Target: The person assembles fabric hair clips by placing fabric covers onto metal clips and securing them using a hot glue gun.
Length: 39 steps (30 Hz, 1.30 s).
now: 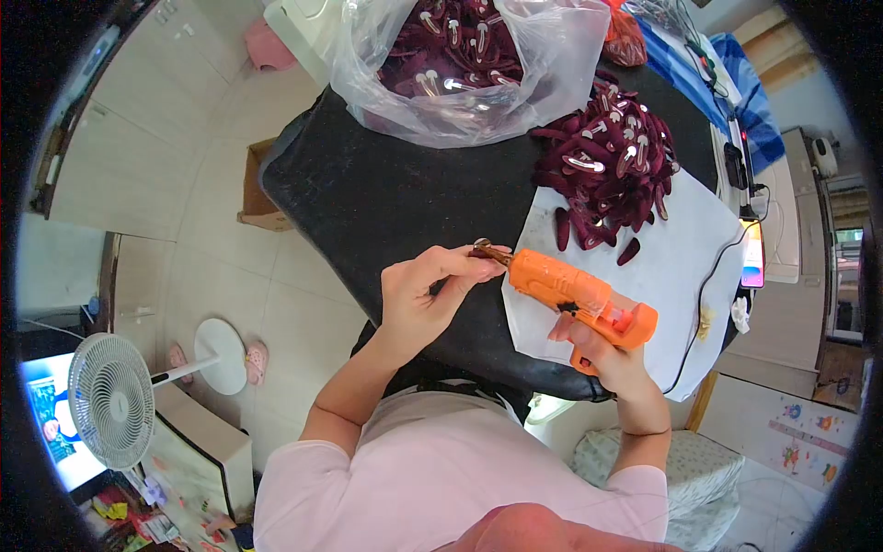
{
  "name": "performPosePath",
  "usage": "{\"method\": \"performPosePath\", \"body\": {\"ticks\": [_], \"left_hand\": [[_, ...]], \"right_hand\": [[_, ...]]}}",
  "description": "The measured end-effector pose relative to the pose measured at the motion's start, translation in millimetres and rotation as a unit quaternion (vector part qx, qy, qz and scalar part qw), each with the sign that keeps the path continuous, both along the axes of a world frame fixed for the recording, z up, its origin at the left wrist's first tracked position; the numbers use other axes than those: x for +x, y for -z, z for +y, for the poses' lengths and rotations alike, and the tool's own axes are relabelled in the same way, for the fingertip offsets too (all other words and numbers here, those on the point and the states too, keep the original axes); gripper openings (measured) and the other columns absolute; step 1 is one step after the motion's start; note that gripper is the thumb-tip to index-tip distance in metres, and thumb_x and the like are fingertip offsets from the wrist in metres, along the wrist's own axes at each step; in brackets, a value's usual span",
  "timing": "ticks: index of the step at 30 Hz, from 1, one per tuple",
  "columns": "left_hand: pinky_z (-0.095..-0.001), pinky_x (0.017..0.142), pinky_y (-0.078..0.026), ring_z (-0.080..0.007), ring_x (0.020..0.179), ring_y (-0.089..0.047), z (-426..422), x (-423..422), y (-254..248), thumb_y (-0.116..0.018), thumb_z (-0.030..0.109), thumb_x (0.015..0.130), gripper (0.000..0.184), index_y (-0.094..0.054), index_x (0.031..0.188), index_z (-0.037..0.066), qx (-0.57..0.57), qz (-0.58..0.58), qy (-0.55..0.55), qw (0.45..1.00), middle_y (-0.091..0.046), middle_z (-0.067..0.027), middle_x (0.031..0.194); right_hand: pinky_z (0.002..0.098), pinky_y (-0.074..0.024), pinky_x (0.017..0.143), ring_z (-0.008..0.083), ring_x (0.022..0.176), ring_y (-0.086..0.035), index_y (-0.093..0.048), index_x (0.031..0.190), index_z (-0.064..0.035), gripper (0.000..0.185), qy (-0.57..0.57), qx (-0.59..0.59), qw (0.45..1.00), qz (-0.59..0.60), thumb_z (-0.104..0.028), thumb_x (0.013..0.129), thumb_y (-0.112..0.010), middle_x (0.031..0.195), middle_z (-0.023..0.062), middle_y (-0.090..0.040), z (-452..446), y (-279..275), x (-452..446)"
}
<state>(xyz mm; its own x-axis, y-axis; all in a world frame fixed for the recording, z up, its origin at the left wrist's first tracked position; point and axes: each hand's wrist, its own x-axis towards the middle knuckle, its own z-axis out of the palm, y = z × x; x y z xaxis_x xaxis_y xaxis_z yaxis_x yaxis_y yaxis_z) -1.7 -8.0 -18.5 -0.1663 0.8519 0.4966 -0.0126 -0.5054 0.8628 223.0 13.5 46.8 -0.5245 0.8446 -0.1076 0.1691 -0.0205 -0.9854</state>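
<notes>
My left hand (425, 287) pinches a small hair clip (482, 248) between thumb and fingertips; its metal part shows at the top. Wrapped round the handle of an orange hot glue gun (561, 279) is my right hand (611, 357). The gun's nozzle points left and meets the clip, though whether it touches is too small to tell. A pile of dark red velvet hair clips (607, 166) lies beyond the gun, some showing silver metal. More such clips (451, 46) fill a clear plastic bag (460, 124) at the far side.
A white sheet (644, 304) lies on the black-covered table (405, 193). A dark cord (696, 317) runs over the sheet's right side. A lit phone (752, 253) is at the right edge. A fan (112, 402) stands on the left.
</notes>
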Motion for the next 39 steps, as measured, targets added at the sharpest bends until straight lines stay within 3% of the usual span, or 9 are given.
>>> {"method": "performPosePath", "body": {"ticks": [13, 25, 28, 31, 34, 39], "left_hand": [[-0.0288, 0.078, -0.057, -0.0222, 0.087, -0.069, -0.3, 0.0, 0.9, -0.059, -0.007, 0.085, 0.008, -0.062, 0.093, -0.005, 0.0, -0.011, 0.002, 1.0, -0.068, -0.0186, 0.097], [-0.0293, 0.078, -0.057, -0.0231, 0.086, -0.069, -1.0, -1.1, -1.2, -0.059, -0.007, 0.086, 0.007, -0.062, 0.092, -0.005, 0.004, 0.002, -0.005, 1.0, -0.068, -0.0181, 0.093], [-0.0292, 0.078, -0.057, -0.0232, 0.086, -0.069, -1.5, -0.5, -0.6, -0.059, -0.007, 0.086, 0.007, -0.061, 0.092, -0.005, -0.009, -0.033, 0.009, 0.999, -0.068, -0.0183, 0.094], [-0.0292, 0.078, -0.057, -0.023, 0.086, -0.069, -1.6, -1.3, -1.1, -0.059, -0.007, 0.086, 0.007, -0.061, 0.092, -0.005, -0.011, -0.036, 0.011, 0.999, -0.067, -0.0186, 0.095], [-0.0294, 0.078, -0.057, -0.0229, 0.087, -0.069, -1.5, -1.4, -0.7, -0.058, -0.007, 0.086, 0.007, -0.061, 0.092, -0.006, -0.01, -0.048, 0.016, 0.999, -0.067, -0.019, 0.096], [-0.0297, 0.079, -0.057, -0.0229, 0.087, -0.068, -2.2, -1.2, -1.3, -0.058, -0.007, 0.087, 0.007, -0.061, 0.093, -0.006, -0.014, -0.052, 0.017, 0.998, -0.067, -0.0186, 0.095]], "right_hand": [[0.0263, -0.0461, 0.064, 0.0128, 0.072, -0.057, -0.059, 0.102, 0.0024, 0.022, 0.004, -0.019, 1.0, 0.02, -0.006, 0.082, -0.061, 0.083, 0.0052, -0.061, -0.2, 2.8, 4.2], [0.0262, -0.0456, 0.063, 0.0131, 0.071, -0.057, -0.06, 0.1, 0.0026, 0.021, 0.018, -0.032, 0.999, 0.009, -0.005, 0.08, -0.061, 0.084, 0.0054, -0.06, -1.5, 2.3, 4.5], [0.0305, -0.0513, 0.069, 0.0166, 0.074, -0.061, -0.054, 0.117, 0.008, 0.044, 0.002, -0.022, 0.999, -0.028, -0.02, 0.084, -0.061, 0.08, 0.0103, -0.064, -0.4, 0.9, 6.0], [0.0299, -0.0509, 0.069, 0.0162, 0.073, -0.061, -0.054, 0.117, 0.0078, 0.044, 0.005, -0.025, 0.999, -0.029, -0.021, 0.084, -0.061, 0.08, 0.0099, -0.064, -0.5, 0.3, 6.2], [0.0258, -0.0447, 0.06, 0.0121, 0.069, -0.055, -0.06, 0.095, 0.0022, 0.015, 0.011, -0.036, 0.999, 0.009, -0.004, 0.081, -0.06, 0.082, 0.0046, -0.059, -0.7, -1.3, 2.9], [0.0273, -0.0452, 0.062, 0.0138, 0.069, -0.056, -0.06, 0.095, 0.0023, 0.016, 0.004, -0.02, 1.0, 0.01, -0.005, 0.081, -0.059, 0.082, 0.0057, -0.06, -0.1, 2.9, 4.7]]}}
